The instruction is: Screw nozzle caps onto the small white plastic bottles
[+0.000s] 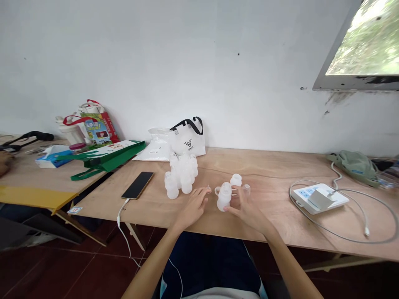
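Note:
A small translucent white plastic bottle [223, 198] stands in front of me on the table, with a clear part on top. My right hand [247, 211] has its thumb and index finger around the right side of this bottle. To its left, my left hand [192, 207] is held low over the table with fingers stretched out; a tiny clear piece [208, 188] shows at its fingertips, and whether they touch it I cannot tell. Behind the right hand sit another white bottle [236, 180] and a clear cap [246, 189]. Several more white bottles [186, 182] stand grouped beyond my left hand.
A phone [137, 185] on a white cable lies at the left. White bags [188, 141] lean against the wall. On the right are a white box-shaped device [319, 197], looping cables and a green cloth item [355, 166]. A green bag [109, 157] bridges the neighbouring table.

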